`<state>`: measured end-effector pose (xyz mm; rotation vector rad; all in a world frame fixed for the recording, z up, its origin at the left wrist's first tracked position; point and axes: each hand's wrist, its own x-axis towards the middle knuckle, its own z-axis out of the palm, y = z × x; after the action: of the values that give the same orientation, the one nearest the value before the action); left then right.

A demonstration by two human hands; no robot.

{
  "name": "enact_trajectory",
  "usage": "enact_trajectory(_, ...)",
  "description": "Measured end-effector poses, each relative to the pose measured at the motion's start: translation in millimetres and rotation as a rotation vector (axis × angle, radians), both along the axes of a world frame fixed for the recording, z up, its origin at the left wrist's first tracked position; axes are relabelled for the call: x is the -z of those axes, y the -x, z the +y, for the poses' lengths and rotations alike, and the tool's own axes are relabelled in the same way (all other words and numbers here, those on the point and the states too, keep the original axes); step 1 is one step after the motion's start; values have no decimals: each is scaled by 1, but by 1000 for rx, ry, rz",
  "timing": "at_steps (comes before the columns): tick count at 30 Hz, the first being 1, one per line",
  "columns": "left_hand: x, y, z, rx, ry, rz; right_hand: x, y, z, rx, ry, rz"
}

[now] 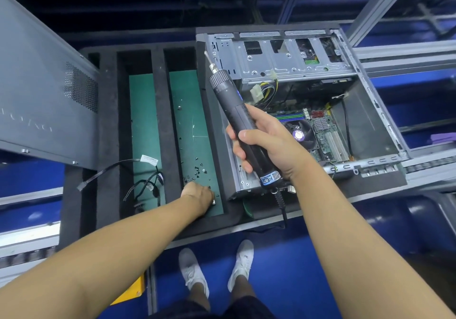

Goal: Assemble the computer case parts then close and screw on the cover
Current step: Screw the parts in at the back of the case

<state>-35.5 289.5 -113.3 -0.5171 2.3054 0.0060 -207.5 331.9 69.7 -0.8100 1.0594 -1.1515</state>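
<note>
— Right, head view first. Where is the computer case [365, 124]?

— At two o'clock in the frame, lying on its side with the open face up. The motherboard [325, 133] shows inside. The metal drive cage [266, 59] sits at the case's twelve o'clock end.

— And the cover?

— The cover [42, 91] is off the case and well apart from it, at nine to ten o'clock. It is tilted, with its perforated vent toward the tray.

— Right hand?

— The right hand [266, 146] is over the case's nine o'clock edge, fingers and thumb wrapped tight round the electric screwdriver [237, 111]. The bit points to eleven o'clock and the cord leaves at five o'clock.

— Left hand?

— The left hand [197, 196] is at seven o'clock, knuckles up. It reaches down onto the green mat [190, 111] in the compartment of the black foam tray [158, 121] that lies just beside the case. Loose screws [197, 170] lie scattered at the hand's twelve o'clock. Its fingers are hidden beneath it, so I cannot tell whether they pinch a screw or lie spread.

— Anything further?

— Black cables [148, 185] lie in the next compartment, at nine o'clock of that hand. White shoes [192, 269] stand at six o'clock on the blue floor.
</note>
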Motion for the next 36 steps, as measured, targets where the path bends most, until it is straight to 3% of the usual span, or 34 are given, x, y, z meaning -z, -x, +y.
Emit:
enact_trajectory(25, -12, -1, 4, 33, -46, -14, -5, -6, 4, 74, -3, 22)
enact_trajectory(28, -26, 0, -9, -279, -267, 114, -5, -6, 3, 68, -14, 30)
enact_trajectory(30, -43, -1, -30, -668, -612, 333, -6, -6, 3, 59, -23, 37)
enact_trajectory(34, -91, -8, -86, -1504, -1292, 1097, -10, -12, 7, -10, -7, 77)
enact_trajectory(36, -114, -11, -107, -1721, -1553, 1452, -12, -17, 11, -59, -9, 93)
